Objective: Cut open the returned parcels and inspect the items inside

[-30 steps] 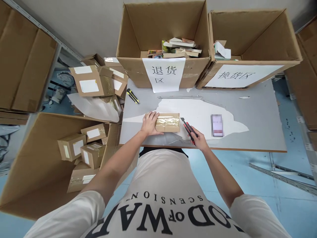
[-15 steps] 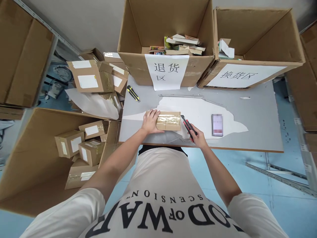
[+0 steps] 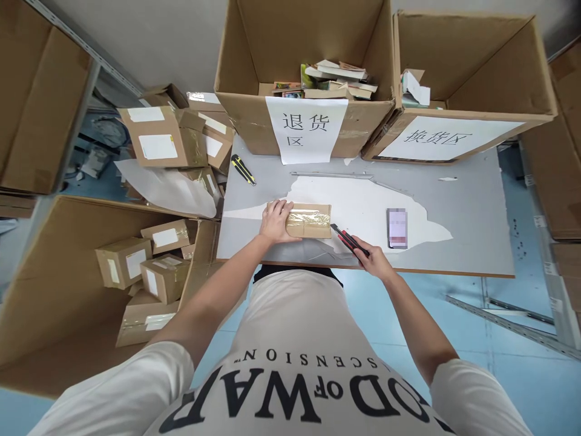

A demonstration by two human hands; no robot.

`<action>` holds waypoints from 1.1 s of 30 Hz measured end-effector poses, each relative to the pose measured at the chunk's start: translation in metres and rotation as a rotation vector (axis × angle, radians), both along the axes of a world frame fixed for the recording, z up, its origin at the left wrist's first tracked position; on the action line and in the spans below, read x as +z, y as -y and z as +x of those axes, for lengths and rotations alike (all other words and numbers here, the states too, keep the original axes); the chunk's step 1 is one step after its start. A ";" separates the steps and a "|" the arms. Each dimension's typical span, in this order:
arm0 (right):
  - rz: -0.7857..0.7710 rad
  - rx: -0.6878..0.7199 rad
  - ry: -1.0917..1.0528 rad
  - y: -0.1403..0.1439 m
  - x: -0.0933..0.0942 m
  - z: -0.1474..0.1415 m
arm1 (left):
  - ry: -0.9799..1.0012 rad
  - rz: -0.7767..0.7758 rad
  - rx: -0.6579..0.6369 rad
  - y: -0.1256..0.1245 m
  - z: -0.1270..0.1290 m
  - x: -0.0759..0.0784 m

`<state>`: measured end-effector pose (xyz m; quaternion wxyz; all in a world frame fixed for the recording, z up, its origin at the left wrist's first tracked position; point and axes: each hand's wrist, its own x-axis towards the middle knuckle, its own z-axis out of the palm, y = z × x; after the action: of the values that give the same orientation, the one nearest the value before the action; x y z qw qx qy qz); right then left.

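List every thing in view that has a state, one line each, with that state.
Taped parcel: sealed, flat on the table, under the left hand.
Left hand: pressing the parcel's left end.
Right hand: shut on the red box cutter.
Red box cutter: tip beside the parcel's right edge.
Yellow box cutter: lying unused.
Returns carton: open, holding books.
Phone: flat.

Your left hand (image 3: 275,220) covers the nine o'clock end of the taped parcel (image 3: 310,220), so you cannot see that end. Your right hand (image 3: 373,259) hides the rear of the red cutter (image 3: 347,237); its blade is too small to make out. The flat item (image 3: 397,227) at three o'clock is blurred. Big cartons at nine and three o'clock run off the edges.
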<state>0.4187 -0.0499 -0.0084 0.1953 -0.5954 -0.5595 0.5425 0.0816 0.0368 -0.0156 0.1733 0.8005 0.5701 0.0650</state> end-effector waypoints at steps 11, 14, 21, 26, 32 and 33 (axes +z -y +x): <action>-0.125 0.011 -0.093 0.009 0.014 0.011 | 0.006 -0.001 -0.026 0.001 -0.001 -0.001; -0.149 -0.001 -0.119 0.012 0.015 0.014 | 0.004 -0.011 -0.030 0.001 -0.002 0.000; -0.087 -0.380 -0.202 0.046 0.003 0.005 | 0.030 -0.035 -0.063 0.001 -0.005 0.005; 0.017 -0.729 -0.390 0.045 -0.004 -0.044 | 0.171 -0.091 -0.099 -0.004 -0.020 0.009; -0.060 -0.940 -0.614 0.032 -0.017 -0.103 | 0.610 -0.320 0.323 -0.033 -0.062 -0.001; -0.096 -0.941 -0.645 0.032 -0.019 -0.109 | 0.655 -0.402 0.380 -0.037 -0.068 -0.003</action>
<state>0.3099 -0.0818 -0.0273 0.5494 -0.5929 -0.1206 0.5763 0.0140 0.0736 -0.0191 0.4825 0.5686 0.6237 0.2342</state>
